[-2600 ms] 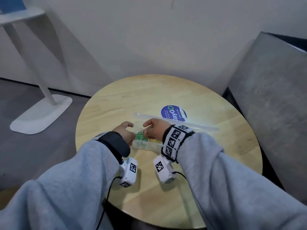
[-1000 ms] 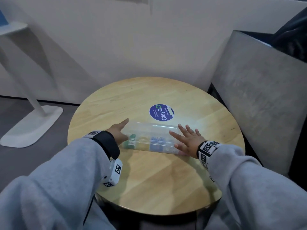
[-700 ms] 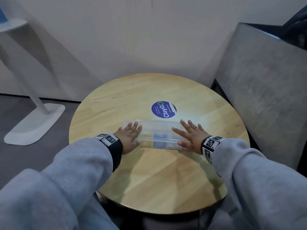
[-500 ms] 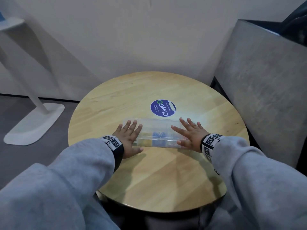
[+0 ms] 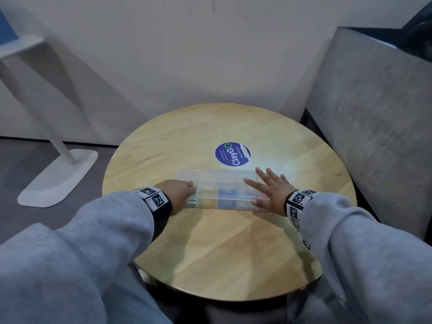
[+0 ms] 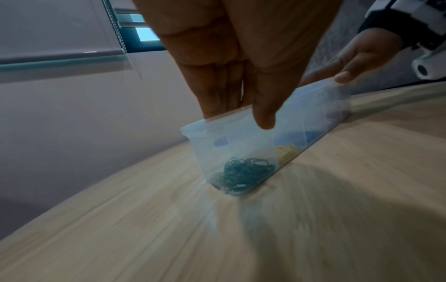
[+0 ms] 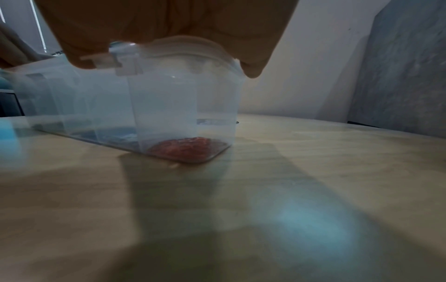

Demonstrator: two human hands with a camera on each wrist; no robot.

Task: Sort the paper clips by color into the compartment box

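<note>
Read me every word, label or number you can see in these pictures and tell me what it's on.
"ClayGo": on the round blue sticker on the table.
Small white lines beside it on the sticker: too small to read.
Wristbands: black-and-white square codes, plus tiny marks too small to read.
Box: no text visible.

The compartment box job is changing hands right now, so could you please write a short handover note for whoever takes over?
Left hand: at the left end of the compartment box, fingers on the lid, thumb down the near wall.
Right hand: flat, fingers spread, pressing on the lid at the right end.
The box lies on the round table, lid on. Green clips fill the left end compartment, yellow clips next, then blue clips, red clips at the right end.
Done: clips sorted by color; no loose clips visible on the table.
Left: apparently only to check that the lid has latched; the frames do not show whether it has.
</note>
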